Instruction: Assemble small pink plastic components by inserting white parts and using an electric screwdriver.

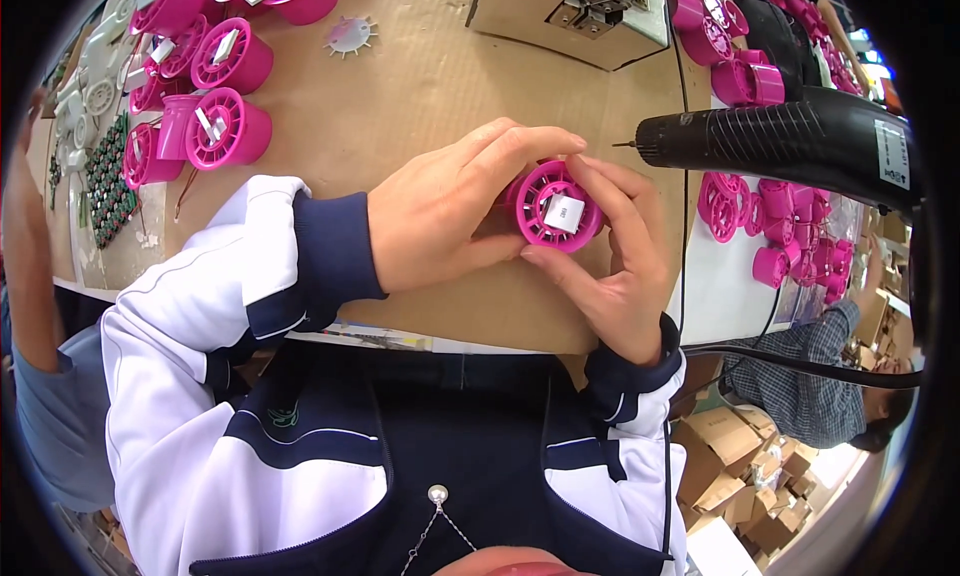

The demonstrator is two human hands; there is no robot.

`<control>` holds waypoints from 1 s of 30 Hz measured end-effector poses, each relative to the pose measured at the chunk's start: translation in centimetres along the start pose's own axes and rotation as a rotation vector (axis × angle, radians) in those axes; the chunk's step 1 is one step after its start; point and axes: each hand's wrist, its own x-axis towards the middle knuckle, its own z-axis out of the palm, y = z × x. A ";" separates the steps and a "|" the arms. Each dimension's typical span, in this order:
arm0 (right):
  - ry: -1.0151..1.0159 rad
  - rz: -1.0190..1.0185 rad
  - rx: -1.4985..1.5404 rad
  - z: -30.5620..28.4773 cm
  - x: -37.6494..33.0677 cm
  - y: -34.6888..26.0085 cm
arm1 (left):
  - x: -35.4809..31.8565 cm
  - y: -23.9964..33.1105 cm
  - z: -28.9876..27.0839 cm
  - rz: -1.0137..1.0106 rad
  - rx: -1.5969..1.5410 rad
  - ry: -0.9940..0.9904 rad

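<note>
Both hands hold one pink round plastic housing above the brown tabletop. Its spoked, open-work face points up, and a white connector block lies in the middle of it. My left hand closes on the housing from the left, its index finger stretched along the far edge and its thumb at the near left side. From the right, my right hand curls around it, with the thumb against the near rim. The housing's underside is hidden by the fingers.
A black electric screwdriver points its bit toward my right hand. Ahead stands a metal box; a spiked disc lies far left of it. Pink housings and green circuit boards sit left, more pink parts right. People work on both sides.
</note>
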 end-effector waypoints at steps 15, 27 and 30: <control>-0.002 -0.019 -0.035 -0.3 -0.1 0.0 | 2.0 2.2 -2.9 0.227 0.431 -0.201; 0.002 -0.040 -0.065 -0.1 0.0 -0.1 | 0.5 -0.6 -1.0 0.084 0.077 -0.069; 0.005 -0.038 -0.105 -0.1 -0.1 -0.3 | 0.2 -0.4 -0.5 0.111 0.103 -0.032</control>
